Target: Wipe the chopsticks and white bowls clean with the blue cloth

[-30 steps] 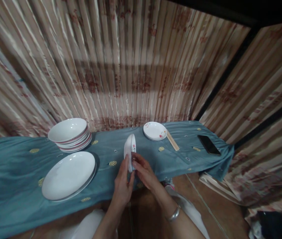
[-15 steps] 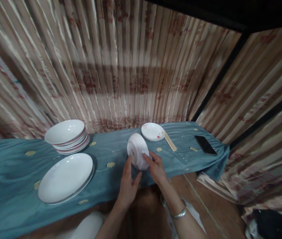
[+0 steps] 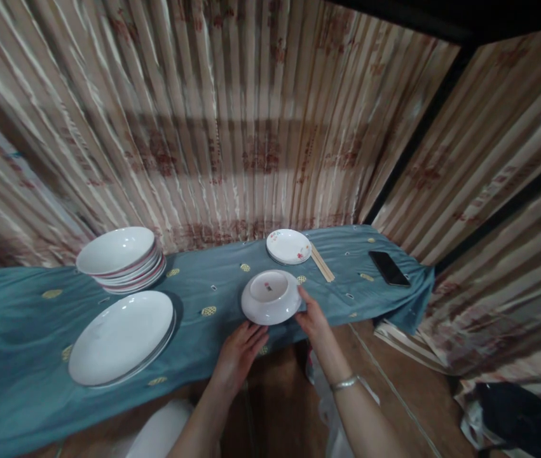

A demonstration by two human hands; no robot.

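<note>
A white bowl (image 3: 273,313) is turned bottom up over the near middle of the table, its foot ring and a small red mark showing. My right hand (image 3: 315,318) grips it at the right rim, thumb on the side. At the near left rim, the fingers of my left hand (image 3: 241,350) support it from below, their tips partly hidden. Just behind the bowl lie small flower-patterned plates (image 3: 289,247), stacked. Beside them is a bundle of wooden chopsticks (image 3: 321,263).
On the left stand a stack of white bowls (image 3: 117,251) with red bands and large oval plates (image 3: 122,337). A black phone (image 3: 388,268) lies at the right end of the cloth-covered table (image 3: 208,286). A pleated curtain (image 3: 232,127) hangs behind. White plastic bags (image 3: 337,420) are below the front edge.
The bowl has tipped from standing on edge to bottom up, its base now facing upward. My left hand has moved from its base to the near rim; my right hand is lower on the side.
</note>
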